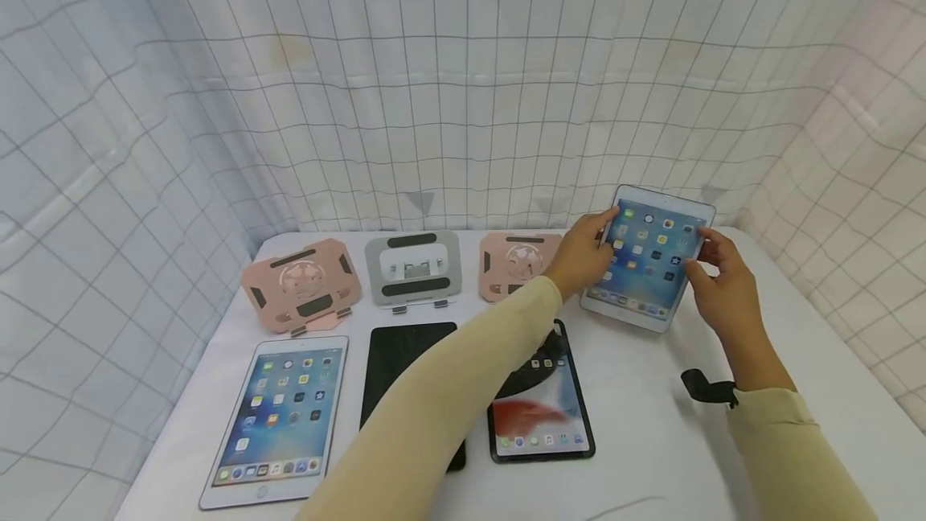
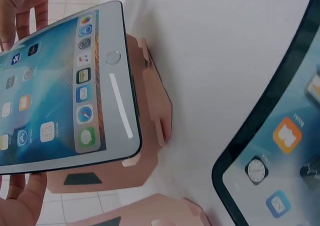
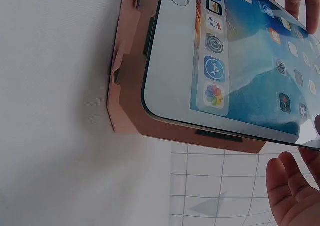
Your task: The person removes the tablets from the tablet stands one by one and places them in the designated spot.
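Observation:
My left hand (image 1: 581, 254) and right hand (image 1: 726, 288) hold a white-framed tablet (image 1: 644, 260) by its two long sides, at the back right of the table. Its lit screen faces me, showing app icons on a blue background, and its top edge tips away. The home button end points down toward the tabletop. Each thumb lies at the front near the edge, with fingers along the side and partly behind. In the left wrist view a pink folding stand (image 2: 156, 101) is right behind the tablet; the tablet hides most of it, and the head view does not show it.
Left of the held tablet, a pink stand (image 1: 300, 284), a grey stand (image 1: 376, 272) and another pink stand (image 1: 493, 264) line the table's back. In front lie a white tablet (image 1: 278, 416), a dark tablet (image 1: 394, 352) and a black-framed tablet (image 1: 538, 424). A checked curtain (image 1: 463, 103) rises behind.

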`<state>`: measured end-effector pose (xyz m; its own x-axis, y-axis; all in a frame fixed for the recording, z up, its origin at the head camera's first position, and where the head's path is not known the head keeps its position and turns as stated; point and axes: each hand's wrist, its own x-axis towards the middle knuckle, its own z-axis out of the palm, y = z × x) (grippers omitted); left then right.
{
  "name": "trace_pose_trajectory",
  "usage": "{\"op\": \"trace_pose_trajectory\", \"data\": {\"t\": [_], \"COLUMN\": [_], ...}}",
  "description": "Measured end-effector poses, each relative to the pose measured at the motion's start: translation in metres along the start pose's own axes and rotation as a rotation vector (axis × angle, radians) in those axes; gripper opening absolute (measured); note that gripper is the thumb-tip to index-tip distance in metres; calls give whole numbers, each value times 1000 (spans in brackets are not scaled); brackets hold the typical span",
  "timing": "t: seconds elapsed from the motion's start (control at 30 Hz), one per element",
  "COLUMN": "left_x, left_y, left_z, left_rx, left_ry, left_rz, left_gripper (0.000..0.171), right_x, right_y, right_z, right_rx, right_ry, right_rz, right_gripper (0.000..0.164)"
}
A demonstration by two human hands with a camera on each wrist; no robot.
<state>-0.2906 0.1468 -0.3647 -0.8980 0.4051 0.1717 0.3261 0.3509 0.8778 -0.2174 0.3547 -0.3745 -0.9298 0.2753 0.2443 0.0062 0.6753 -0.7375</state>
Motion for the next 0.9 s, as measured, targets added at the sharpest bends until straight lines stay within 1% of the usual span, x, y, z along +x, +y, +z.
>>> {"op": "trace_pose_trajectory", "data": {"t": [0.23, 0.4, 0.53, 0.7, 0.9], "left_x": [-17, -33, -45, -56, -70], "left_y": [0, -5, -9, -11, -12], "left_z": [0, 0, 2, 4, 8], "left_rx": [-13, -66, -100, -77, -66], "left_ry": [45, 53, 34, 28, 2], "left_rz": [51, 83, 76, 71, 7], "left_gripper": [60, 55, 54, 53, 53], "right_x": [-10, -17, -22, -29, -38], "right_y": [-2, 1, 4, 6, 12], "right_z": [-10, -16, -19, -21, -23], "right_rx": [-26, -28, -23, -15, 6], "right_ry": [-33, -84, -135, -196, -273], "right_rz": [-22, -67, -86, -90, -82], "right_gripper": [58, 59, 60, 61, 59]}}
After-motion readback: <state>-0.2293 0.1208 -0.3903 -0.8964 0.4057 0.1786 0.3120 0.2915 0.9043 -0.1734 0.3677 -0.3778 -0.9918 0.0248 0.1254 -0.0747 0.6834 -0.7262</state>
